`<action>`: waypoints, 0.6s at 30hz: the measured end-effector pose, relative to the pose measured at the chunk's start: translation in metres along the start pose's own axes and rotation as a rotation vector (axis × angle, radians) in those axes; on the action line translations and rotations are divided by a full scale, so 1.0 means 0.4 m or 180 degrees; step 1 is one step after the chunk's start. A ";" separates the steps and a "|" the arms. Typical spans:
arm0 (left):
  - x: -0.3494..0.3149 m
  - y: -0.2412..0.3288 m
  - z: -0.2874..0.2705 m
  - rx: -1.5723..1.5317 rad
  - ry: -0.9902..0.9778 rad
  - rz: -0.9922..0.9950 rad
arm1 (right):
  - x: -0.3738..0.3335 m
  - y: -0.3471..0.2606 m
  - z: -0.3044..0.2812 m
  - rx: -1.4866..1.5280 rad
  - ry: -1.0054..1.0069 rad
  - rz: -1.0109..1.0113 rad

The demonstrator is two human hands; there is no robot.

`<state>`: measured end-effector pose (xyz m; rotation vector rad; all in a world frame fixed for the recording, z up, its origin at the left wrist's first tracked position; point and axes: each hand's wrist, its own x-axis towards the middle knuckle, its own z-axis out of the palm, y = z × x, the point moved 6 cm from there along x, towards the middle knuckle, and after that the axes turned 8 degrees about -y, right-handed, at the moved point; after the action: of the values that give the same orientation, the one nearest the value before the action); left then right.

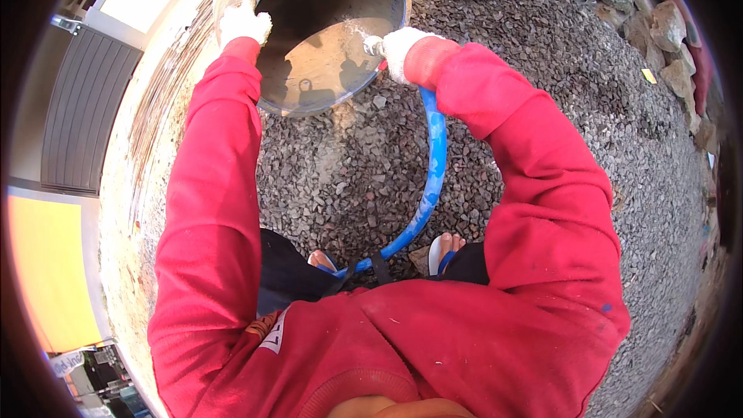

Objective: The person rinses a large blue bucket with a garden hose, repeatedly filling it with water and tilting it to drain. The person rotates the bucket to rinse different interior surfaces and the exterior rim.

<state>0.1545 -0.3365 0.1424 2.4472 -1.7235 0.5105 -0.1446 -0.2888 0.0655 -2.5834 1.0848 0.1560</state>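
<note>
Gripping a hose nozzle [374,46] at upper centre, the gloved right hand [406,53] directed a fine spray into a wide-mouthed drum [325,58], top left of centre. Gloved left hand [246,25] was at the drum's left rim; could not tell whether it gripped. Blue hose [435,155] curved from below the right hand to lower centre, over grey gravel [565,93].
</note>
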 end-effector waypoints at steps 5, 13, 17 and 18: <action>0.014 -0.015 0.016 0.0062 -0.0007 0.0061 | -0.017 -0.019 0.013 -0.0295 -0.0212 0.0150; 0.022 -0.032 0.033 0.0218 0.0171 0.0084 | -0.019 0.005 -0.010 0.0068 0.0219 0.0330; 0.024 -0.036 0.033 0.0272 0.0359 0.0217 | -0.015 0.004 -0.016 0.0349 0.0605 0.0293; 0.023 -0.033 0.030 0.0310 0.0491 0.0297 | -0.018 -0.004 -0.019 0.0326 0.0693 0.0142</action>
<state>0.1720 -0.3435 0.1357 2.3277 -1.7951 0.7891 -0.1485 -0.2856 0.0748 -2.5293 1.1920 -0.1703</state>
